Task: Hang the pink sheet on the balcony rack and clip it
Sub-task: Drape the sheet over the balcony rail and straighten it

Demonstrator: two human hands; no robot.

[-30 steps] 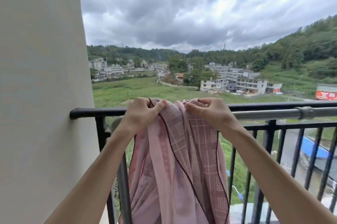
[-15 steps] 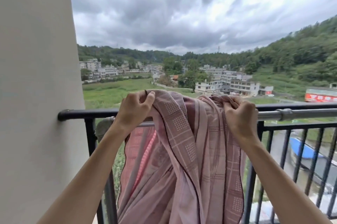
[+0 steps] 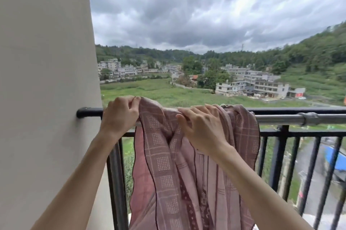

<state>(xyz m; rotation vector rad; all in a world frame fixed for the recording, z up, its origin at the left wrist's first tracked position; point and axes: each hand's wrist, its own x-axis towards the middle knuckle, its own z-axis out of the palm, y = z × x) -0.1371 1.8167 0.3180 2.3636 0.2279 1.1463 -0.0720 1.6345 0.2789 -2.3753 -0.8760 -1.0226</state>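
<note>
Big cream wall (image 3: 43, 79) filling the left side, meeting the black end of the railing. Black balcony railing (image 3: 280, 134) running across the middle, with upright bars below. Grey metal rack pole (image 3: 277, 118) lying just along the top rail, with a round joint (image 3: 309, 118) on it near the right.

Pink sheet (image 3: 187, 183) draped over the pole and top rail, between the wall and the joint. Checked with little dotted squares and a dark edge line. Bunched in folds at the top, hanging long down the near side of the bars, out past the bottom of the view.

Left hand (image 3: 119, 113) at the left top corner of the sheet, fingers pinched shut on the cloth edge, right above the rail. Right hand (image 3: 202, 126) just beside it, more to the middle, fingers curled and pinching a fold of the sheet near the top. Hands close but not touching, cloth between them. Both arms bare, reaching up from below.
</note>
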